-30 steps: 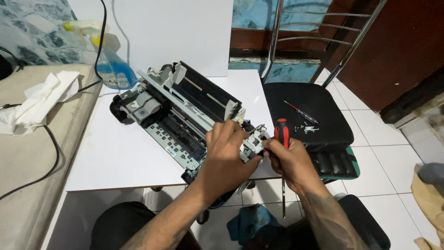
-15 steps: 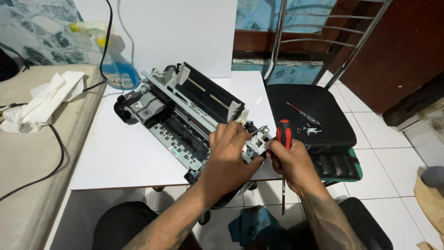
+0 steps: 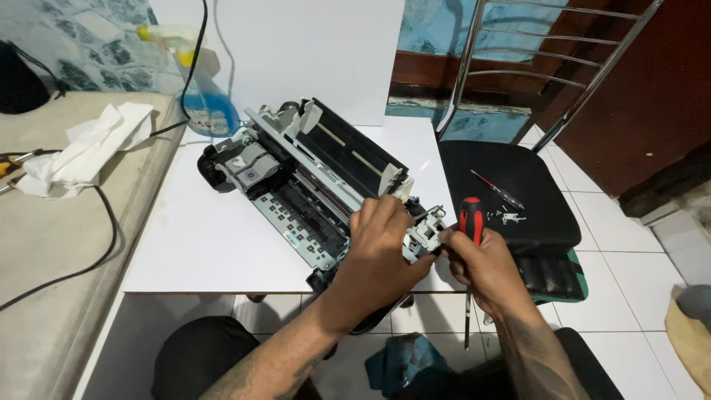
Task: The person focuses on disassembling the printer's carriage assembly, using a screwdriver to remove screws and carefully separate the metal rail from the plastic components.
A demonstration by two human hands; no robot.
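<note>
Since the earlier frames the stripped printer chassis (image 3: pixel 311 185) is sitting a little further right and lower in the head view, though that is mostly the camera drifting; on the white counter (image 3: pixel 200 252) it is lying where it was. Both hands are staying at its near right corner, the left hand (image 3: pixel 381 248) closing slightly more over the frame. To my eye the work is still holding at the same corner fitting, with nothing freed so far.

The chassis is lying flat with its long axis running diagonally, from the far left end near the blue spray bottle (image 3: pixel 200 96) down to the near right end by the counter's front edge. Its open black tray side is facing the far right, towards the black chair seat (image 3: pixel 511 185).

The left hand is pressing down on that near end, fingers curled together over the metal frame. The right hand (image 3: pixel 481 267) is gripping a screwdriver with a red and black handle (image 3: pixel 472 218): the handle is pointing up, the shaft hanging down below the fist, and the fingers are clamped around it while the fingertips are also pinching a small grey bracket (image 3: pixel 422 237) at the corner.

A slim red screwdriver (image 3: pixel 496 189) and tiny loose parts (image 3: pixel 511 217) are resting on the chair seat, well apart from the hands
</note>
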